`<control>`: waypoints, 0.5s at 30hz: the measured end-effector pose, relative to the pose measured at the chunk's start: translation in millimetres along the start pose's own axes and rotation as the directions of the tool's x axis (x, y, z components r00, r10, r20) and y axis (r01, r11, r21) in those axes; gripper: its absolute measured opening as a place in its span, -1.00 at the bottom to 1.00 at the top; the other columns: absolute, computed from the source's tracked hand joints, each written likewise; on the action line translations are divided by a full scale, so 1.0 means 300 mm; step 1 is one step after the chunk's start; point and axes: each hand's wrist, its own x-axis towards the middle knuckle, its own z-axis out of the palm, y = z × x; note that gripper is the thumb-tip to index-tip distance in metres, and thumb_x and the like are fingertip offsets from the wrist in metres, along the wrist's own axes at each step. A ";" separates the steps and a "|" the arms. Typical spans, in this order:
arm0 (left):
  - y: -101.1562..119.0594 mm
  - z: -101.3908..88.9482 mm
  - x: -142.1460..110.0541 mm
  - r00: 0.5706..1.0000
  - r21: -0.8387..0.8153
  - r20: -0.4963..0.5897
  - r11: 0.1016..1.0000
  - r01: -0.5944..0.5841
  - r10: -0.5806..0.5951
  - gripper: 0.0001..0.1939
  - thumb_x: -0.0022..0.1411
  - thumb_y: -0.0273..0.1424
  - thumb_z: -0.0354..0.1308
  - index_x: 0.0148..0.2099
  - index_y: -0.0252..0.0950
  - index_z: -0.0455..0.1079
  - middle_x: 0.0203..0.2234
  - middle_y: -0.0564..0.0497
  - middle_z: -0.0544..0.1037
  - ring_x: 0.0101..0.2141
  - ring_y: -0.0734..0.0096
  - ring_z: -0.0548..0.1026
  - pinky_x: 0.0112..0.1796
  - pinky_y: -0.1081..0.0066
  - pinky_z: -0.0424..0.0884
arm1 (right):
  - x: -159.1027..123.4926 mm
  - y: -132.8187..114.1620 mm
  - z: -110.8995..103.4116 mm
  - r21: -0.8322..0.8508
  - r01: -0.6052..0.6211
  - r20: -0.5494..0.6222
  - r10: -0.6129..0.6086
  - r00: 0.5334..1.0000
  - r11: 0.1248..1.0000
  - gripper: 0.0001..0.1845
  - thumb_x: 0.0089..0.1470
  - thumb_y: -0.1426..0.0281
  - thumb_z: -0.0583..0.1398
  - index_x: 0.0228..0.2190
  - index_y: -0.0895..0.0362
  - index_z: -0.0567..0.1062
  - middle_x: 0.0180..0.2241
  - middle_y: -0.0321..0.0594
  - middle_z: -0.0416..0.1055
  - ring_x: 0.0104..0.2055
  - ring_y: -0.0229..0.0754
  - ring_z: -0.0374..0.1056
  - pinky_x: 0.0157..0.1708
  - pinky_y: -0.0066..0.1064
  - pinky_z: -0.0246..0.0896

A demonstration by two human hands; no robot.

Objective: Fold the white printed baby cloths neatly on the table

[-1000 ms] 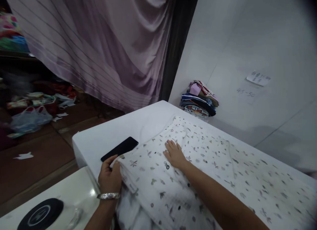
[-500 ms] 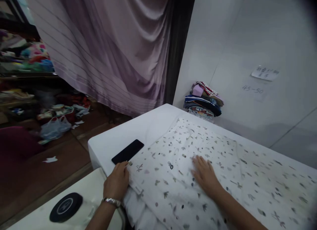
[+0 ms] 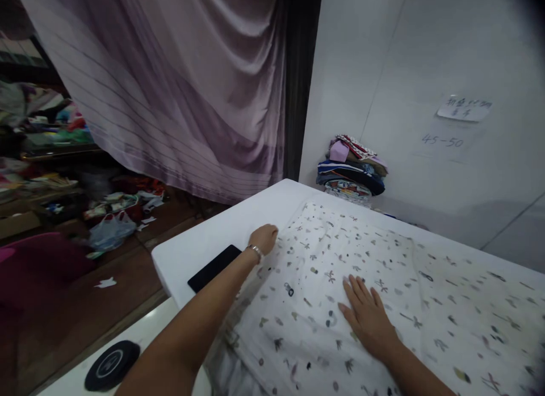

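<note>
My left hand (image 3: 264, 240) at patterned cloth (image 3: 315, 282) edge, can't tell if pinching; my right hand (image 3: 369, 319) flat on it, fingers apart.

White printed cloth (image 3: 315, 294) — dotted with small plant motifs — is spread flat (slightly wrinkled) across a white table (image 3: 221, 220).

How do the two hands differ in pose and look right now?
The left hand is curled at the patterned cloth's edge; the right hand lies spread, palm down, on it. The left wrist wears a bracelet; the right shows none. Both are bare.
</note>
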 end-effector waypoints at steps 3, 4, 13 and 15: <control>0.071 0.090 0.205 0.998 -0.011 0.055 1.000 0.015 -0.015 -0.71 0.23 -0.44 -0.08 -0.18 -0.25 0.49 -0.15 -0.06 0.53 -0.10 0.35 0.43 -0.08 0.46 0.28 | 0.001 0.001 0.001 -0.002 0.001 -0.016 -0.001 1.000 1.000 -0.33 0.17 0.03 -0.18 0.21 0.07 0.08 0.27 -0.23 -0.14 0.31 -0.02 -0.27 0.23 -0.01 -0.23; 0.086 0.120 0.255 0.997 -0.005 0.071 0.999 0.038 -0.037 -0.71 0.22 -0.46 -0.07 -0.19 -0.27 0.50 -0.16 -0.09 0.53 -0.11 0.33 0.44 -0.09 0.45 0.29 | 0.002 0.001 0.002 0.004 0.000 -0.018 0.000 1.000 1.000 -0.33 0.17 0.02 -0.17 0.21 0.06 0.08 0.27 -0.23 -0.14 0.30 -0.01 -0.26 0.23 0.00 -0.23; 0.122 0.250 0.436 0.967 0.035 0.151 0.979 0.202 -0.205 -0.62 0.09 -0.27 0.11 -0.11 -0.42 0.46 -0.12 -0.31 0.50 -0.10 0.08 0.47 -0.18 0.30 0.39 | 0.005 0.020 0.038 0.052 0.024 -0.084 -0.019 0.996 0.998 -0.35 0.15 0.02 -0.10 0.21 0.00 0.09 0.26 -0.27 -0.12 0.29 0.04 -0.20 0.22 0.06 -0.18; 0.123 0.261 0.454 0.961 0.036 0.165 0.975 0.220 -0.223 -0.58 0.06 -0.29 0.15 -0.08 -0.48 0.43 -0.13 -0.37 0.49 -0.10 0.06 0.47 -0.20 0.32 0.40 | 0.003 0.022 0.043 0.051 0.038 -0.097 -0.032 0.995 0.998 -0.34 0.14 0.02 -0.08 0.21 0.00 0.09 0.26 -0.26 -0.12 0.29 0.06 -0.19 0.21 0.08 -0.18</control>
